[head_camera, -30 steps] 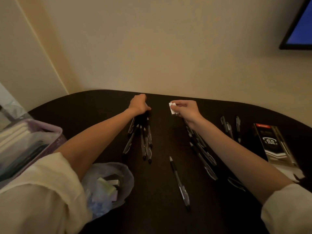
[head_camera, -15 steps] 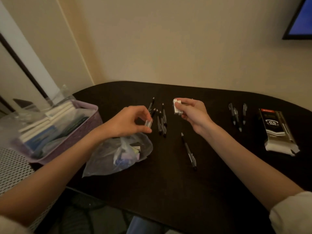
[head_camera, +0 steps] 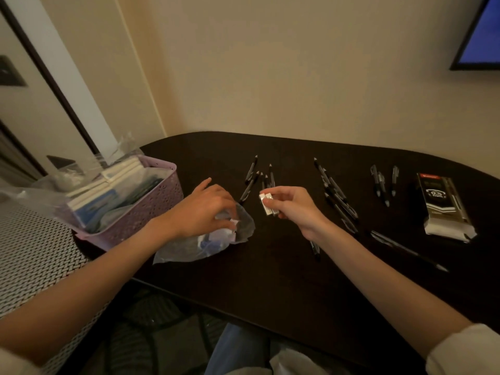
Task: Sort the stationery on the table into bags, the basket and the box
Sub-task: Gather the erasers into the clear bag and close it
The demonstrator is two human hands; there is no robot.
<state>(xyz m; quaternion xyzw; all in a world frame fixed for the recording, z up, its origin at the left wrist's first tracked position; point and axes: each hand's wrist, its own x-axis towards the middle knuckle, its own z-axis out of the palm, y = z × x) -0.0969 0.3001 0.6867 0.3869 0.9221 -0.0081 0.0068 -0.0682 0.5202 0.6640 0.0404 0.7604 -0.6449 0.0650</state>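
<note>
1. Basket (head_camera: 151,201), bench's left edge: lilac, perforated, holding bagged packs. Its contents are too wrapped and dim for me to name.

2. Clear bag (head_camera: 205,244), just right of the basket near the front edge: mouth open, small pale and blue items inside. My left hand (head_camera: 200,212) is at the mouth, fingers curled around a small white piece (head_camera: 232,221); whether the piece has gone inside the plastic or only sits at the rim, I cannot tell.

3. Risk at the bag: the film is limp and lies flat. If the mouth folds shut under my fingers, the piece could drop onto the dark bench or push the bag towards the front edge.

4. My right hand (head_camera: 293,209), mid-bench and clear of the surface, pinches two small white blocks (head_camera: 267,207) side by side between thumb and fingertips. Risk: a two-piece pinch is shallow; one block could twist out on transfer.

5. Black pens (head_camera: 335,196) lie loose towards the back edge and under my right forearm; a sweeping sleeve could roll them off.

6. Pen box (head_camera: 443,209), right end: lying flat, end flap apparently open. The count of pens is unclear against the dark top.
</note>
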